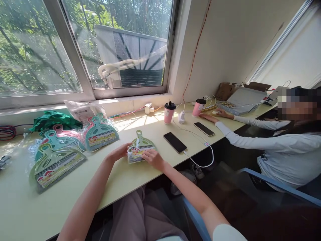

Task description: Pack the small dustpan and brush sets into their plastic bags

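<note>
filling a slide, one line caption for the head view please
Left hand and right hand on a wrapped green dustpan set, at a table beside a window.

Covered label, cropped arms, small unknowns
Mid-frame, the right hand's grip [153, 159] covers part of the label on the green dustpan pack [137, 142], whose print is too small to read; the left hand's grip [120, 152] probably has fingertips out of sight behind its edge. At left, the front green pack [60, 166] hides much of the blue pack [50, 136]; a dark item [4, 161] is cut by the left edge. At right, the co-worker [288, 150] is cropped, head pixelated; the thing handled there is indistinct. Both arms leave through the lower edge.
</note>
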`<state>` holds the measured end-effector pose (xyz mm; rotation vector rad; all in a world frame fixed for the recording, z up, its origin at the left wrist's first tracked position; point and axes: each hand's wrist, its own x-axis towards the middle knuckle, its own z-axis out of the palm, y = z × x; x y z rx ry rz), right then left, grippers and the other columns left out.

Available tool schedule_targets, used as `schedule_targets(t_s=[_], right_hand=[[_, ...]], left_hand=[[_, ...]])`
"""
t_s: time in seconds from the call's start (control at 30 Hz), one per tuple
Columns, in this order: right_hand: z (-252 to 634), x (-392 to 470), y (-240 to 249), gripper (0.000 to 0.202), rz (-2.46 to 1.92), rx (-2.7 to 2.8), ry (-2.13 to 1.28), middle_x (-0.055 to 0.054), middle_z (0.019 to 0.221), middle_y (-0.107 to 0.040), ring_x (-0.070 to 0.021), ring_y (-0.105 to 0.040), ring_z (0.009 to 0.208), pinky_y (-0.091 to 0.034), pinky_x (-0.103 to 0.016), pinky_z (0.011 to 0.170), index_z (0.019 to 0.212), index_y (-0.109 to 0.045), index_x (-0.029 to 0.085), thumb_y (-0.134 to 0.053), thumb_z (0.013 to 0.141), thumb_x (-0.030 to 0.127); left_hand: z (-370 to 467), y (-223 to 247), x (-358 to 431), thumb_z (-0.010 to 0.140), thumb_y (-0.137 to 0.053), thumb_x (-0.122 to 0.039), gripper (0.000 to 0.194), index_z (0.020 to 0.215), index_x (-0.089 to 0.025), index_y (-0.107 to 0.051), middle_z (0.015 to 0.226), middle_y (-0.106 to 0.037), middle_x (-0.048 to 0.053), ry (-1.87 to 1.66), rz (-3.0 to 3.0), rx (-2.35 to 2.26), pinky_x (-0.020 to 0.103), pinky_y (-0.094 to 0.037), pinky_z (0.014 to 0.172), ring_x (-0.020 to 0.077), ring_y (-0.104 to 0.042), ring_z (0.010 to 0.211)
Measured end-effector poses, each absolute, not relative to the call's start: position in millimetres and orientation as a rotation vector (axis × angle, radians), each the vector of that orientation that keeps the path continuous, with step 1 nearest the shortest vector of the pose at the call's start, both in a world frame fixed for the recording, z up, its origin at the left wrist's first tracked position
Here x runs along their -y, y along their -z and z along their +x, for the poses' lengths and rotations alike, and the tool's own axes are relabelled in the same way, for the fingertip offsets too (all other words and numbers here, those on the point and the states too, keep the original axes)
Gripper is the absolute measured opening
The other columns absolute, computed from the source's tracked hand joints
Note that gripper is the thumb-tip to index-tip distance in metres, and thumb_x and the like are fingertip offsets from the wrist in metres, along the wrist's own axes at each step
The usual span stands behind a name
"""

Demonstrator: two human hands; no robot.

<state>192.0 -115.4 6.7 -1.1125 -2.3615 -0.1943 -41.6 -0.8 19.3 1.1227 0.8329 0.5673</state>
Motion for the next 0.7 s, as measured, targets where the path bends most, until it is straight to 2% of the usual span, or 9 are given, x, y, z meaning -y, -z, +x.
schedule_targets(t_s=[0.1, 0.2, 0.33, 0.43, 0.5, 0.57, 0.63, 0.7], right_hand=[[190.3, 111.4, -12.1, 0.035, -1.108, 2.467, 0.276, -0.008, 0.101, -0.075, -0.0186, -0.067, 0.095, -0.054, -0.032, 0.081, 0.097, -0.07, 0.02, -0.036, 0.107, 0.016], [184.6, 98.4, -17.5, 0.033, -1.053, 2.533, 0.22, -0.006, 0.104, -0.075, -0.0182, -0.069, 0.099, -0.056, -0.032, 0.083, 0.098, -0.07, 0.023, -0.039, 0.107, 0.017], [174.0, 77.2, -15.9, 0.031, -0.954, 2.399, 0.106, -0.01, 0.12, -0.074, -0.0214, -0.067, 0.118, -0.056, -0.04, 0.102, 0.096, -0.07, 0.022, -0.04, 0.106, 0.018], [164.8, 64.6, -7.3, 0.036, -0.966, 2.289, 0.027, -0.011, 0.118, -0.074, -0.0213, -0.066, 0.122, -0.047, -0.047, 0.116, 0.097, -0.067, 0.02, -0.033, 0.105, 0.013], [157.7, 58.3, -1.5, 0.035, -1.078, 2.209, -0.069, -0.01, 0.111, -0.074, -0.0208, -0.07, 0.114, -0.049, -0.046, 0.113, 0.101, -0.065, 0.019, -0.031, 0.104, 0.011], [149.9, 52.9, 2.2, 0.028, -1.206, 2.066, -0.209, -0.01, 0.11, -0.074, -0.0213, -0.072, 0.108, -0.056, -0.043, 0.103, 0.11, -0.062, 0.02, -0.036, 0.103, 0.015], [141.1, 46.5, 3.5, 0.022, -1.248, 1.847, -0.359, -0.01, 0.116, -0.072, -0.022, -0.071, 0.109, -0.058, -0.04, 0.096, 0.118, -0.058, 0.022, -0.04, 0.103, 0.021], [131.1, 37.0, 2.9, 0.019, -1.204, 1.581, -0.515, -0.01, 0.116, -0.072, -0.0211, -0.07, 0.11, -0.058, -0.04, 0.098, 0.114, -0.057, 0.022, -0.042, 0.103, 0.027]], left_hand=[[-33.9, -20.8, 3.5, 0.077, -0.077, -0.051, 0.038, 0.094, -0.016, -0.074, 0.085, -0.076, 0.012, -0.541, 1.098, -0.863, 0.033, -0.059, 0.059, 0.0259, -0.073, 0.074], [-31.9, -24.6, 1.4, 0.072, -0.081, -0.036, 0.029, 0.088, -0.015, -0.073, 0.079, -0.076, 0.011, -0.735, 1.083, -0.911, 0.031, -0.058, 0.057, 0.0237, -0.071, 0.065], [-49.2, -25.2, -10.9, 0.073, -0.075, -0.028, 0.024, 0.091, -0.015, -0.07, 0.079, -0.075, 0.008, -1.122, 0.938, -1.004, 0.033, -0.061, 0.064, 0.0238, -0.072, 0.068], [-62.8, -23.3, -17.4, 0.075, -0.071, -0.027, 0.023, 0.095, -0.016, -0.068, 0.081, -0.074, 0.007, -1.381, 0.812, -1.029, 0.036, -0.063, 0.075, 0.0257, -0.074, 0.08], [-65.0, -21.4, -17.1, 0.077, -0.071, -0.027, 0.026, 0.101, -0.017, -0.068, 0.088, -0.075, 0.007, -1.432, 0.802, -1.014, 0.037, -0.063, 0.081, 0.0263, -0.074, 0.088], [-62.4, -18.7, -15.1, 0.079, -0.071, -0.028, 0.028, 0.106, -0.019, -0.068, 0.097, -0.076, 0.008, -1.435, 0.83, -1.008, 0.037, -0.063, 0.083, 0.0259, -0.074, 0.095], [-59.3, -15.4, -14.0, 0.083, -0.069, -0.029, 0.028, 0.11, -0.021, -0.067, 0.104, -0.075, 0.007, -1.464, 0.85, -1.009, 0.035, -0.063, 0.085, 0.0245, -0.073, 0.1], [-59.3, -12.1, -15.0, 0.085, -0.067, -0.03, 0.028, 0.112, -0.022, -0.066, 0.108, -0.075, 0.006, -1.525, 0.844, -1.003, 0.033, -0.062, 0.087, 0.0224, -0.072, 0.103]])
